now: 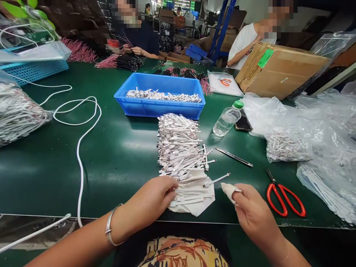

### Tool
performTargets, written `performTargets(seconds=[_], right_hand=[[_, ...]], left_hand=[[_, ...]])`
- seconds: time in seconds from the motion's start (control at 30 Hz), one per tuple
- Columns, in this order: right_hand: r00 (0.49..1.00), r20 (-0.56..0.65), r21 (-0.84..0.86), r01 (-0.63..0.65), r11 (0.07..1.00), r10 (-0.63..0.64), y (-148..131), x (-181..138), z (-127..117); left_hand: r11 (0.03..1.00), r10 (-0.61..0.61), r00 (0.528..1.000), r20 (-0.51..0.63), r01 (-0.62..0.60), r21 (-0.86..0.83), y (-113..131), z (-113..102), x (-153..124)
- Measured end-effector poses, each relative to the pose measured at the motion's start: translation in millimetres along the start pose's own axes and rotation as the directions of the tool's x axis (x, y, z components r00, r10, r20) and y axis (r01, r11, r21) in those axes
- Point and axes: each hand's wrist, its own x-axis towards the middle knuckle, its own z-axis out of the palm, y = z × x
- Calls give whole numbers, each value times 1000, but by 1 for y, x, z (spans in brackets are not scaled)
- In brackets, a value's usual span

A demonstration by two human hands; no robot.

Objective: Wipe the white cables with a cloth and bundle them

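The green desk (125, 163) has a long heap of short white USB cables (179, 144) running up to a blue plastic bin (161, 108) with more white pieces (164, 95) inside. Left hand (150, 196) is at the edge of a white cloth (202, 208) with a few cables on top, right hand (251, 204) has a small white rag (229, 191) bunched in it. Red-handled scissors (289, 196) are just beside that, clear bottle (224, 121) farther back by a phone (243, 122).

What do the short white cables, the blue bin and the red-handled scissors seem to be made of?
White cables: likely plastic-coated, with smooth pale sleeves and greyish tips that look metal.
Blue bin: probably moulded plastic, given its even colour and slight sheen.
Scissors: dark, metallic-looking blades; glossy red handles, perhaps plastic or rubber-coated.
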Motion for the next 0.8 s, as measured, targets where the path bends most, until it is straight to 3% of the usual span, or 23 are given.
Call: performTargets(seconds=[0.17,0.3,0.47,0.67,0.73,0.8], right_hand=[[994,77,40,71,997,-74,-14,11,3],[976,151,19,153,988,-154,-21,24,12],[918,267,-62,318,946,-292,-16,38,20],[790,335,-128,578,806,-514,-9,48,8],[777,335,-158,605,781,-534,-12,49,8],[797,320,-193,585,788,-513,-16,49,13]], left_hand=[[978,68,994,-89,-48,205,8,2,-7],[933,228,969,-97,-189,306,27,31,-1],[890,294,949,-109,-231,392,30,67,6],[888,311,945,-101,-251,386,23,68,5],[890,311,946,-95,-254,378,23,67,5],[890,315,946,-78,-265,371,23,66,5]])
